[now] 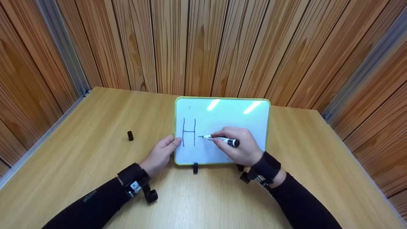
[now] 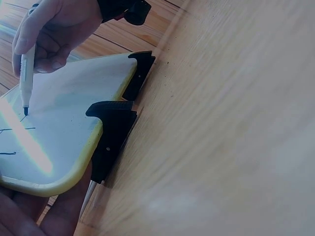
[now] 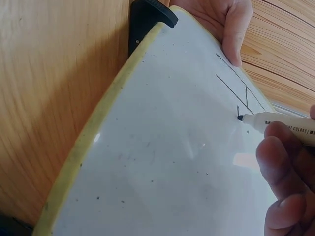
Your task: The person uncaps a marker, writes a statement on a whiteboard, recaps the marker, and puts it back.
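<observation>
A whiteboard (image 1: 230, 119) with a yellow-green rim lies flat on the wooden table (image 1: 95, 178). A black "H" (image 1: 189, 132) is drawn on its left part. My right hand (image 1: 219, 140) grips a white marker (image 1: 222, 140) whose tip touches the board just right of the "H", at a short fresh stroke. In the right wrist view the marker (image 3: 283, 125) shows its tip on the whiteboard (image 3: 162, 147). My left hand (image 1: 170, 145) holds the board's left edge, thumb (image 3: 231, 29) on top. The left wrist view shows the marker (image 2: 27, 73) standing upright on the board.
A black marker cap (image 1: 130, 135) stands on the table left of the board. Black clips (image 1: 195, 167) jut from the board's near edge (image 2: 83, 157). Wood-panelled walls (image 1: 203, 44) close in the table at the back and on both sides.
</observation>
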A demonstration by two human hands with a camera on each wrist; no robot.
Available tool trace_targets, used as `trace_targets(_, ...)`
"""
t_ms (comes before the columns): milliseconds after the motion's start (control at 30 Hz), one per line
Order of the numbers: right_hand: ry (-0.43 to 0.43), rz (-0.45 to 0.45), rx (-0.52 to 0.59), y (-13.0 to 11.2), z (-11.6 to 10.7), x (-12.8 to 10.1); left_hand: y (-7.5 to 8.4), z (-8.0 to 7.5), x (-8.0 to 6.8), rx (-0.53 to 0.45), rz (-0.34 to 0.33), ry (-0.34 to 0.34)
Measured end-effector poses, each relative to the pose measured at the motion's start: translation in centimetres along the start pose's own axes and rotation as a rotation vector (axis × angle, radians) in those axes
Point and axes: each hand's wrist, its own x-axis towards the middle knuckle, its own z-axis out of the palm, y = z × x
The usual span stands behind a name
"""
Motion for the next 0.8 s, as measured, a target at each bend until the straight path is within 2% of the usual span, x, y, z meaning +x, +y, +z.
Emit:
trace_targets(333,0.069,-0.030,-0.023,0.16,0.11,0.05,0.15,-0.05,0.02,-0.003,-0.002,-0.006)
trace_targets(633,0.088,-0.057,-0.043,0.13,0.25,0.12,0.08,-0.16,0.02,0.013,-0.013,0.001)
trace_targets(800,0.092,-0.096,-0.029,0.20,0.55,0.15,-0.04,0.08,0.06,-0.045,0.016,-0.015)
